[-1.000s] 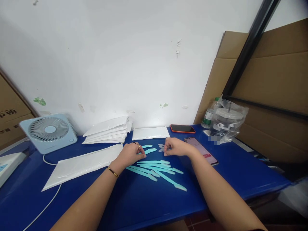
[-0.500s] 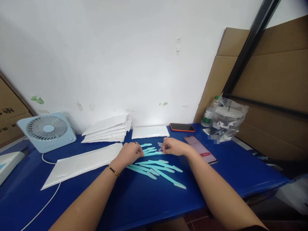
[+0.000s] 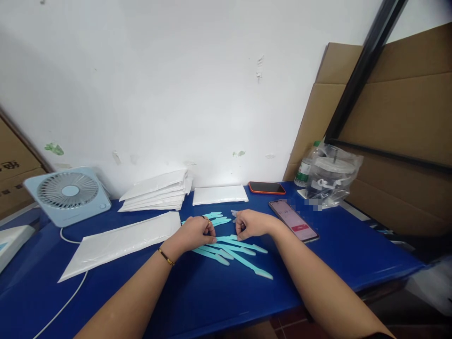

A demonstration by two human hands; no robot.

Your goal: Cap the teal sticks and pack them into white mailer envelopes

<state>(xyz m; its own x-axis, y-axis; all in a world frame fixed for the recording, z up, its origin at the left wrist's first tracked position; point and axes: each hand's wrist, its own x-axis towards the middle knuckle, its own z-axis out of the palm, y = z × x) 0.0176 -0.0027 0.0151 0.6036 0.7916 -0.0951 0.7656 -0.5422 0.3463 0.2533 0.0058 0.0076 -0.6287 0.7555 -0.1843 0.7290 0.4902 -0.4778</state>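
Observation:
Several light-blue plastic sticks [image 3: 236,254] lie scattered on the blue table [image 3: 219,296] in front of me. My left hand [image 3: 195,232], with a ring and a thin bracelet, is curled with its fingertips pinched over the sticks' left ends. My right hand [image 3: 250,223] is curled too, fingertips pinched close to the left hand's, over the same pile. What each pinch holds is too small to make out. More blue sticks [image 3: 217,218] lie just behind the hands.
A long white pouch [image 3: 120,242] lies at left, a stack of white pouches [image 3: 157,190] and a single one [image 3: 219,194] at the back. Two phones [image 3: 293,220] [image 3: 266,187], a bottle and bagged cup [image 3: 332,176] stand right. A small fan [image 3: 68,194] with cable is far left.
Both hands drew toward me and closer together, from the far sticks to the nearer pile. The camera shifted slightly.

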